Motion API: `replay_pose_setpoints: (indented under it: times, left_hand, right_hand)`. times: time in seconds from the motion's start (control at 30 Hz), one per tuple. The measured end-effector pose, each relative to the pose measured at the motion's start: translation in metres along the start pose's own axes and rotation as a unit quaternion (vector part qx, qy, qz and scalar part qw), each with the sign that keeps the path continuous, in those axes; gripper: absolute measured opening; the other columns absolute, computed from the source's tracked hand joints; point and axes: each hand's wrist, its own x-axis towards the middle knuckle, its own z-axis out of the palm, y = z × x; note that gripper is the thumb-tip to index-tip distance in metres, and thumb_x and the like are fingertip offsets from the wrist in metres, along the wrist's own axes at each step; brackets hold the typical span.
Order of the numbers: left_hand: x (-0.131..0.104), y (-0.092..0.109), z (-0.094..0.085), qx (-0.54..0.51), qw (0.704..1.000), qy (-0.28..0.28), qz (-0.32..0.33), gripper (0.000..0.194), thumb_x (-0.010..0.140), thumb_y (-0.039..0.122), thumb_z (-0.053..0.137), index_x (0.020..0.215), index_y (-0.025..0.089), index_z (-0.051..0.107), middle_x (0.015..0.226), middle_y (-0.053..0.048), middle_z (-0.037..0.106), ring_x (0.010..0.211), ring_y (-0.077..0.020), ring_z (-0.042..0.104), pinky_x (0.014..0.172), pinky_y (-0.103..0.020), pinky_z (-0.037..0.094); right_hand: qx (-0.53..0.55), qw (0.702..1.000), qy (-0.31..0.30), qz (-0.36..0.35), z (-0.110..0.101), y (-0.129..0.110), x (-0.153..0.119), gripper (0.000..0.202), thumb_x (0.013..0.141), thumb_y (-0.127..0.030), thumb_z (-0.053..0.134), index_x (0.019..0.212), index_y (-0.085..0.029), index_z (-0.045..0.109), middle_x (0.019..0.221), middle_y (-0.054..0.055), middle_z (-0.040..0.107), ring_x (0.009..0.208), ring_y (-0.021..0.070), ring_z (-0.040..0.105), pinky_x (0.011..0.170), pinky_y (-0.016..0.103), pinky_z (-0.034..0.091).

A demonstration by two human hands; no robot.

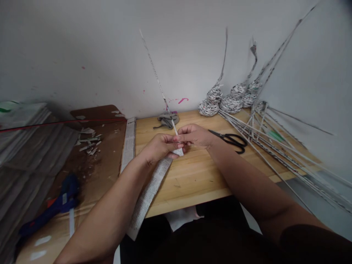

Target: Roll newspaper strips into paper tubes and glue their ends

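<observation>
Both hands meet over the front middle of the wooden table. My left hand (163, 147) pinches a long newspaper strip (152, 187), whose flat end hangs down past the table's edge toward my lap. Fingers of my right hand (194, 135) close on the same paper where it narrows into a thin rolled tube. From there the newspaper tube (156, 75) rises up and left in front of the wall. A small flap of paper shows between the hands; the exact fingertip grip is partly hidden.
Black scissors (233, 141) lie right of my right hand. Woven newspaper figures (210, 102) stand by the wall, with paper tubes (275, 154) beside them. A grey cloth-like bundle (165, 120) lies behind my hands. Left are newspaper strips (129, 143), a blue clamp-like tool (64, 200) and stacked paper (30, 154).
</observation>
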Motion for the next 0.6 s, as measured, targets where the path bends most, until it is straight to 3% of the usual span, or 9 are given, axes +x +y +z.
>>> replay_pose_setpoints:
  times: [0.1, 0.3, 0.6]
  left_hand:
    - [-0.001, 0.002, -0.002, -0.005, 1.000, 0.022, 0.004, 0.039, 0.060, 0.041, 0.086, 0.086, 0.014, 0.077, 0.086, -0.011, 0.074, 0.079, -0.0199, 0.068, 0.063, -0.027, 0.056]
    - [0.002, 0.003, -0.012, -0.072, 0.984, 0.146, 0.077, 0.040, 0.053, 0.042, 0.089, 0.075, 0.013, 0.073, 0.077, -0.004, 0.067, 0.070, -0.0128, 0.060, 0.058, -0.024, 0.056]
    - [0.004, 0.002, -0.016, -0.109, 0.980, 0.157, 0.047, 0.033, 0.059, 0.034, 0.087, 0.081, 0.013, 0.074, 0.085, -0.005, 0.069, 0.072, -0.0136, 0.063, 0.056, -0.025, 0.057]
  right_hand:
    - [0.005, 0.999, 0.028, -0.019, 0.003, -0.001, 0.002, 0.036, 0.071, -0.045, 0.079, 0.079, -0.014, 0.063, 0.059, -0.003, 0.059, 0.048, 0.0055, 0.048, 0.043, 0.017, 0.033]
    - [-0.032, 0.995, 0.090, -0.042, 0.007, -0.002, 0.004, 0.039, 0.077, -0.052, 0.071, 0.086, -0.016, 0.060, 0.065, -0.003, 0.058, 0.054, 0.0066, 0.051, 0.045, 0.017, 0.037]
    - [-0.104, 0.992, 0.073, -0.004, 0.012, 0.004, 0.007, 0.032, 0.080, -0.045, 0.068, 0.084, -0.014, 0.064, 0.067, -0.001, 0.059, 0.056, 0.0080, 0.051, 0.049, 0.020, 0.036]
